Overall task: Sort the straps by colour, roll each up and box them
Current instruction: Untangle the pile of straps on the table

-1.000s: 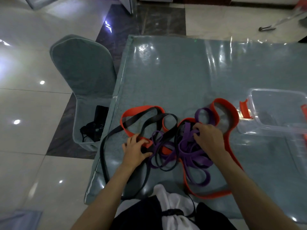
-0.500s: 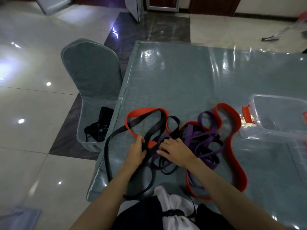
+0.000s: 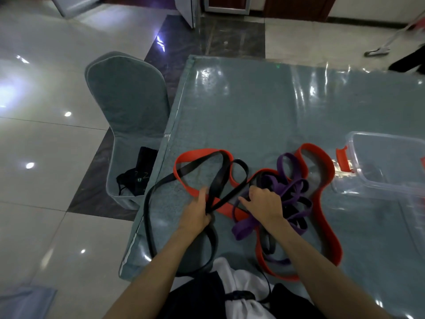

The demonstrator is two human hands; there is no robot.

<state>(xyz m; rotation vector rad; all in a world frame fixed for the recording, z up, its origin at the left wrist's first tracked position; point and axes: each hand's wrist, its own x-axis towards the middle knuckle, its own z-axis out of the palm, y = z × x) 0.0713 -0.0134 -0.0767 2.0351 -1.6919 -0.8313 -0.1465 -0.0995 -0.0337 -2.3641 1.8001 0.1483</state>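
Grey table [image 3: 264,116], covered in glossy clear film, fills my view from 12 to 5 o'clock; tiled floor [image 3: 46,146] lies at 9 o'clock.

1. Left hand [image 3: 195,214]: I see its fingers curled round the black strap [image 3: 218,178], gripping it where two runs of the strap cross, just left of centre. The thumb lies against the red strap [image 3: 322,210] at that crossing.
2. Right hand [image 3: 264,204]: it rests on the purple strap [image 3: 285,187] pile, fingers bent down into the tangle. I cannot tell whether they grip a strand.
3. Black strap: one long loop runs from the left hand out to 8 o'clock and over the near table edge.
4. Red strap: it loops behind both hands and sweeps round the purple pile down to 5 o'clock.
5. Purple strap: bunched under and right of the right hand, interlaced with black and red.
6. Box [image 3: 391,166]: clear plastic with red clasps, open, at 3 o'clock, just beside the red strap.
7. Chair [image 3: 128,100]: grey-covered, at 10 o'clock beside the table, with a dark bag [image 3: 138,176] on its seat.
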